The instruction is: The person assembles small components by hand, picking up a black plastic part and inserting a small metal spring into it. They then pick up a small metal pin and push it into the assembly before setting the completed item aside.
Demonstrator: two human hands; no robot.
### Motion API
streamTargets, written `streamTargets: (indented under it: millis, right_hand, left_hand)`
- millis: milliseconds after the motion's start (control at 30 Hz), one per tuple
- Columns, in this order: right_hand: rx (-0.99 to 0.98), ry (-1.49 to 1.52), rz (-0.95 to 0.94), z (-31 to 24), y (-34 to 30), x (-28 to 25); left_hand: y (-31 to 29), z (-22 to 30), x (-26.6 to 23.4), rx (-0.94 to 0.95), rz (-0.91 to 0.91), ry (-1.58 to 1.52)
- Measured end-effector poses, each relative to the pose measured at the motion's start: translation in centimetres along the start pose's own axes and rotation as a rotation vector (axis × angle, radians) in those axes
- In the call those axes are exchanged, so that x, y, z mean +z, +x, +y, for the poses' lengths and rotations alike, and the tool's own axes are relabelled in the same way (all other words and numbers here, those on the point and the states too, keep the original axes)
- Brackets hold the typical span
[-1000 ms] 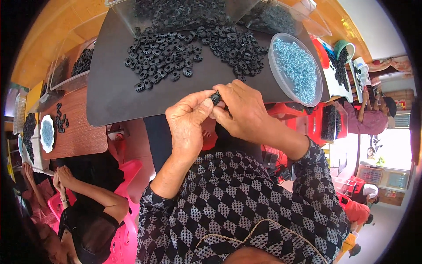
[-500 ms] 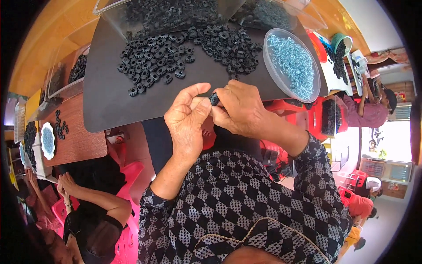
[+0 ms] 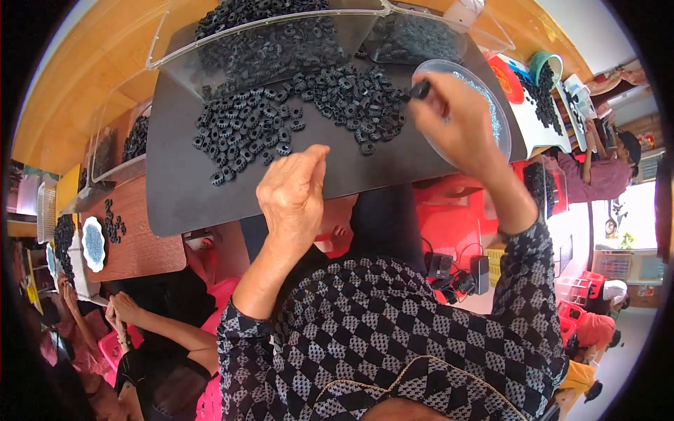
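At the table's near edge, my left hand (image 3: 291, 196) is closed, its fingers curled and pressed against the thumb; whether anything small is inside is hidden. My right hand (image 3: 460, 119) is over the round clear tub (image 3: 423, 70) of pale blue, shiny small pieces (image 3: 497, 116). Between its thumb and fingers is a small black plastic piece (image 3: 420, 89). Two loose heaps of toothed black plastic pieces lie on the dark tabletop (image 3: 189, 200): a left heap (image 3: 242, 130) and a right heap (image 3: 354, 102).
Behind the heaps stands a large clear bin (image 3: 274, 52) of black pieces, beside a smaller clear container (image 3: 414, 42). To the left, a brown table (image 3: 147, 245) holds a white scalloped dish (image 3: 93, 245), near a co-worker's hands (image 3: 123, 312). Red stools (image 3: 449, 217) stand below the table.
My hands have parted. The right hand moved right and away from me to the tub, carrying the black piece; the left stayed near the edge and its fingers curled in.
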State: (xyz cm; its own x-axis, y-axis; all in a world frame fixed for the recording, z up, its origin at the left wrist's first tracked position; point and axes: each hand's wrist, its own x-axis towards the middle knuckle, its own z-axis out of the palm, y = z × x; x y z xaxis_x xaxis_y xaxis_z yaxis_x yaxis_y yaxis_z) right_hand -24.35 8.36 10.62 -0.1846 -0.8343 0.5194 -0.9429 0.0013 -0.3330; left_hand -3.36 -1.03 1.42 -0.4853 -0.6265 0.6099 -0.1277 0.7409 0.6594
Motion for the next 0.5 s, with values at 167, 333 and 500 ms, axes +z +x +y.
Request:
streamTargets:
  millis: [167,333,500]
  right_hand:
    - [0.006,-0.043,0.153,2.4,6.0,-2.4]
    - [0.074,-0.096,0.211,4.0,12.2,-2.9]
    - [0.124,-0.317,0.209,6.5,15.8,0.1]
  left_hand:
    - [1.7,-0.7,-0.1,0.125,-0.023,0.124]
    - [4.4,-3.3,-2.1,0.144,-0.005,0.381]
    - [6.9,-6.6,-1.8,0.092,-0.1,0.366]
